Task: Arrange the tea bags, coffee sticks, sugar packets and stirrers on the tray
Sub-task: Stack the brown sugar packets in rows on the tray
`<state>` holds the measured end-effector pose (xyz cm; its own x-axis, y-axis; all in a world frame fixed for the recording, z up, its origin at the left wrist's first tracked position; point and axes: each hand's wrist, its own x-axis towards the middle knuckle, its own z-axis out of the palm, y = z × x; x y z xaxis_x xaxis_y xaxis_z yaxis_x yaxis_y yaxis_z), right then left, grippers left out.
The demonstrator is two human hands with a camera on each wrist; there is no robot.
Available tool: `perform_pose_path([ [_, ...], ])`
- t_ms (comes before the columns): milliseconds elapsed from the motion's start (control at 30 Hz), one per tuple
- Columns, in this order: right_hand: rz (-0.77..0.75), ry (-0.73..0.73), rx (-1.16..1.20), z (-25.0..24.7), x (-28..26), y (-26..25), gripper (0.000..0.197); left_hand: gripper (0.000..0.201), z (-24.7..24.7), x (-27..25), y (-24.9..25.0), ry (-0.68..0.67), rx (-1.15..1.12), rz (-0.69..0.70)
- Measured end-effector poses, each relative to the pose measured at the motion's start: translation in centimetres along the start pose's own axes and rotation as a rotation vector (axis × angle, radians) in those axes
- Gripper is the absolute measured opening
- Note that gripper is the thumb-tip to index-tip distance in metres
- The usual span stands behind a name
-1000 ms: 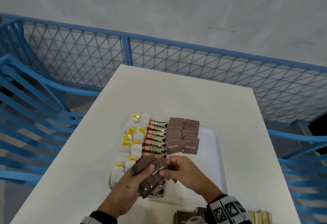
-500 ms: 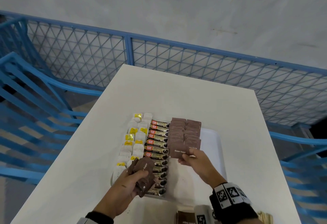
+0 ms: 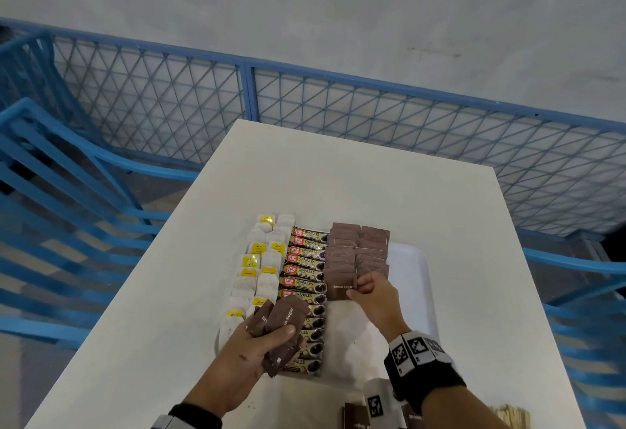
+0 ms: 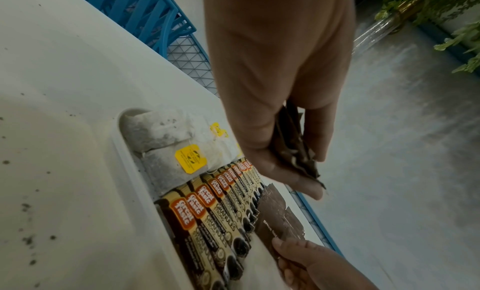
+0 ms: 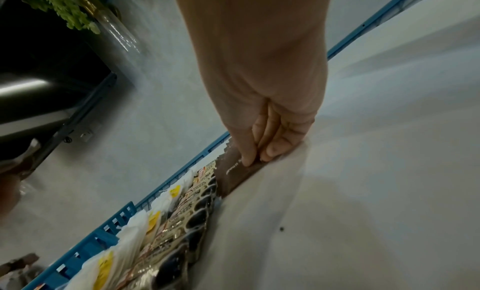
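**White table inside a blue mesh fence, grey floor around it**

A white rectangular table (image 3: 355, 171) fills the lower centre of the head view, its far edge near the middle of the frame. Small dark specks dot its surface at the left of the left wrist view. Behind it, a blue metal fence (image 3: 338, 113) with diamond mesh panels runs across the frame from left to right. Blue slatted chairs (image 3: 50, 191) stand at the left edge, with more blue framing at the right edge. Grey concrete floor (image 3: 305, 5) covers the top. In the upper right of the left wrist view, green leafy plants (image 4: 446, 8) show, slightly blurred.
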<state>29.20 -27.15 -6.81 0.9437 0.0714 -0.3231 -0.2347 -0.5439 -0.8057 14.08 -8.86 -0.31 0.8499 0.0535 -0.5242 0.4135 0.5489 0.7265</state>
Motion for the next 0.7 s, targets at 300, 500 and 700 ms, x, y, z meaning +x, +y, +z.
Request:
perform_pose_path([
  [300, -0.19, 0.012, -0.104, 0.4, -1.7, -1.7, 0.022, 0.048, 0.4, 0.1, 0.0, -0.022, 0.03, 0.019],
  [500, -0.176, -0.59, 0.215, -0.7, -6.7, -6.0, 0.016, 0.051, 0.7, -0.1, 0.0, -0.05, 0.112, 0.036],
  [700, -0.147, -0.685, 0.244, -1.2, -7.3, -4.9, 0.007, 0.049, 0.5, -0.2, -0.3, -0.085, 0.132, 0.026],
])
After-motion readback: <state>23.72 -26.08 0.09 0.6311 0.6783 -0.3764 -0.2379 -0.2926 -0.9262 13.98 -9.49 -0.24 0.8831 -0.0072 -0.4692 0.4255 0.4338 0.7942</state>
